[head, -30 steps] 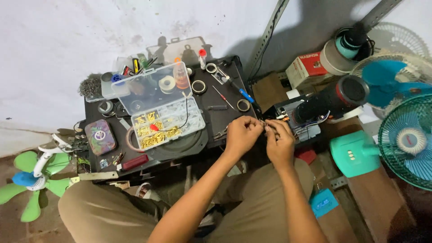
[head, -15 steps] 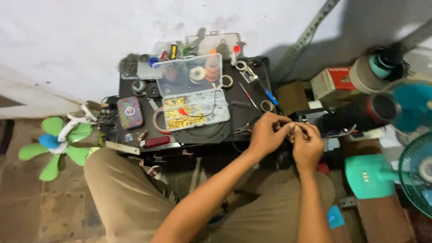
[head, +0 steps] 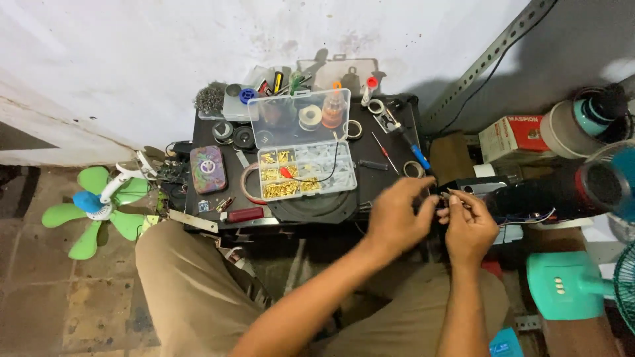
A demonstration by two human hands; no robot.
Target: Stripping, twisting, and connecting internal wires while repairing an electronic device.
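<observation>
Two hands meet right of centre | left hand (head: 397,215) and right hand (head: 468,225) pinch a small thin wire end (head: 444,201) beside black cylindrical motor (head: 536,195) | step: joining; next needs steady fingertip grip.

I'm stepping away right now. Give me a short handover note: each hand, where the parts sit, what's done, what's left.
Left hand: fingers curled, pinching something small; blurred, can't tell what.
Right hand: meets the left, holding thin wires at the fingertips.
Both hands work at the right edge of the black table, beside a dark cylindrical motor.
Clear parts box lies open on the table, brass bits inside.
Done: box open, wires in hand.
Left: the join itself looks unfinished.
</observation>
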